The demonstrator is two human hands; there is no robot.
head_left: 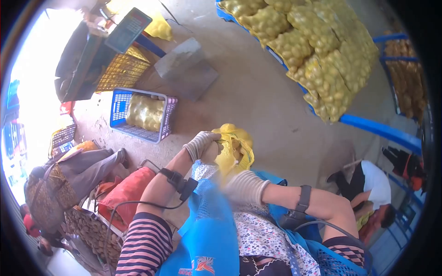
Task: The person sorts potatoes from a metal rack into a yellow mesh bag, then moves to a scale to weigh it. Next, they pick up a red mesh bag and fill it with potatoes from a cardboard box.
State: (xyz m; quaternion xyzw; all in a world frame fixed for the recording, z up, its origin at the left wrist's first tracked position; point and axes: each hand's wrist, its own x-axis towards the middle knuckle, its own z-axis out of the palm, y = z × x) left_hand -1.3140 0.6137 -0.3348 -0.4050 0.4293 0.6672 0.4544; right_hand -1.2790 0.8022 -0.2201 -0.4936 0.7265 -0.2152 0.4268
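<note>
A yellow mesh bag point(229, 154) of round, potato-like produce stands in front of my body, its mouth gathered upward. My left hand point(202, 143), in a pale knit glove, is closed on the left edge of the bag's mouth. Close to the bag's near side is my right hand point(241, 187), gloved the same way; its fingers are smeared by motion and partly hidden. A blue apron point(202, 230) hangs below both hands.
A blue crate point(166, 117) holding a filled bag sits ahead left, near a scale display point(129, 30). Filled mesh bags point(322, 55) are stacked on a blue-framed pallet at right. People are at left and at right point(375, 184). A red sack point(126, 193) lies at left.
</note>
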